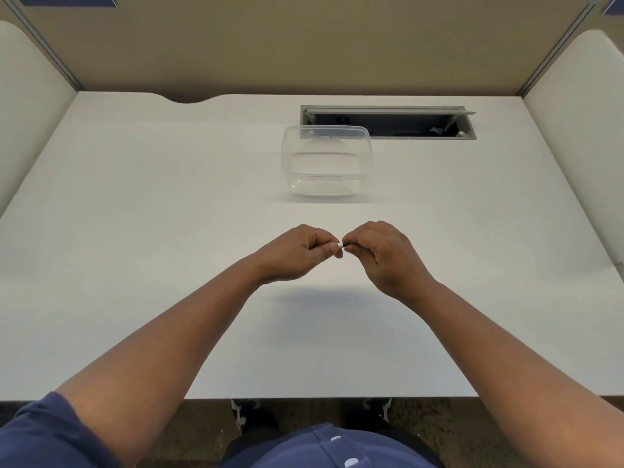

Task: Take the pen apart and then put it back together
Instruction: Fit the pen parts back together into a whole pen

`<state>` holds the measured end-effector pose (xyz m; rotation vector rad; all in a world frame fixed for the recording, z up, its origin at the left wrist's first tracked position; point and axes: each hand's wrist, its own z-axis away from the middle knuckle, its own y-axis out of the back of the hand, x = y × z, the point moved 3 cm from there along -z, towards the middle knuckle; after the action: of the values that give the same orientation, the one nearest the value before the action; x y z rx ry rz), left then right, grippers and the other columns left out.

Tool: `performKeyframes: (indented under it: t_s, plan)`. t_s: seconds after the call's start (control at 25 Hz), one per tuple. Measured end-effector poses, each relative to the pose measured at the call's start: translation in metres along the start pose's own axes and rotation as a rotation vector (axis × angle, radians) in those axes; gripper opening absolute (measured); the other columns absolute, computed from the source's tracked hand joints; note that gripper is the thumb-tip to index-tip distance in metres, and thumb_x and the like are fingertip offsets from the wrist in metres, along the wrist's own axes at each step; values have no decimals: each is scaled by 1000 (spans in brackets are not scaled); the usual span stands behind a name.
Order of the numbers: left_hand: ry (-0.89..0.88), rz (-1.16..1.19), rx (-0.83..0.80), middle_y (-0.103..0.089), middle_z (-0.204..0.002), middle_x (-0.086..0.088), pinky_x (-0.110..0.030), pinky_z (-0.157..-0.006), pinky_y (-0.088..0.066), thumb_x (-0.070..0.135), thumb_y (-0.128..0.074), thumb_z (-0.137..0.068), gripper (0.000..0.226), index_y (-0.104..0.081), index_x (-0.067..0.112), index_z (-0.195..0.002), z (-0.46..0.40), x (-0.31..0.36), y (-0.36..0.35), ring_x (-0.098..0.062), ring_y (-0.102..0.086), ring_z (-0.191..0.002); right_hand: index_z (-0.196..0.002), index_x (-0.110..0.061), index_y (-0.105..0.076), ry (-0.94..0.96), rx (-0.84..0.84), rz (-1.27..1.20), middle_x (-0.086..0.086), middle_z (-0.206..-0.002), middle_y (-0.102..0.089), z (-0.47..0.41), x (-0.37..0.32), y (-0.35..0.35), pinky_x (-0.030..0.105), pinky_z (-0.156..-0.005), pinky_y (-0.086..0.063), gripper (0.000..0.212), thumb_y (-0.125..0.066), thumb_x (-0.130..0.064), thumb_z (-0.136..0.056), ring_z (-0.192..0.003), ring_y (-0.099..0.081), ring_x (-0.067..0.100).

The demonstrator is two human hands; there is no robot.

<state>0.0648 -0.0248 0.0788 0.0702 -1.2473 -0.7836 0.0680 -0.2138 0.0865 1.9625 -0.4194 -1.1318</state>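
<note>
Head view: left hand [300, 253] and right hand [381, 255] pinch a slim cylindrical pen [341, 245].

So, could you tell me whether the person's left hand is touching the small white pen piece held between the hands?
Touching. The head view shows the left hand pinching the small white pen piece between its fingertips, with no gap visible.

A: How much of the pen [341, 245] shows?

B: Only a short white and dark bit between the hands. The rest is buried in the left hand [297, 253] and right hand [381, 255]; whether it is one piece or two, I cannot tell.

A: The blue sign [67, 0]?

B: Cut off by the top edge, its writing unreadable.

A: The slot [388, 122] in the desk [135, 214]?

B: Too dark inside to name anything, and the tub [326, 160] hides its near left corner.
</note>
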Motion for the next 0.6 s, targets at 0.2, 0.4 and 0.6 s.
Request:
performKeyframes:
  t_s: [0.2,0.4,0.6]
  plan:
    - [-3,20,10,-74,-112,-5,-50,-101,-51,38,-53,-103,27,-77,26,-97,2,2,-1,-27,-64,-112,-89,-13,-73,33,36,36,-1,-82,-71,0,-3,1,31,-68,-47,12,-62,-12,-93,-76,-56,24]
    - [-23,5,32,-69,-105,-20,-54,-91,-53,45,-52,-98,28,-75,30,-92,3,3,-3,-28,-60,-87,-88,-13,-73,11,5,48,-2,-80,-72,0,-5,2,30,-67,-46,11,-62,-12,-91,-74,-57,25]
    - [-24,-113,81,-71,-89,-11,-43,-79,-53,41,-51,-102,27,-73,32,-90,5,4,-7,-29,-60,-78,-86,-14,-75,-123,-92,-19,1,-69,-66,-4,-8,2,32,-63,-44,13,-64,-10,-92,-69,-54,22]
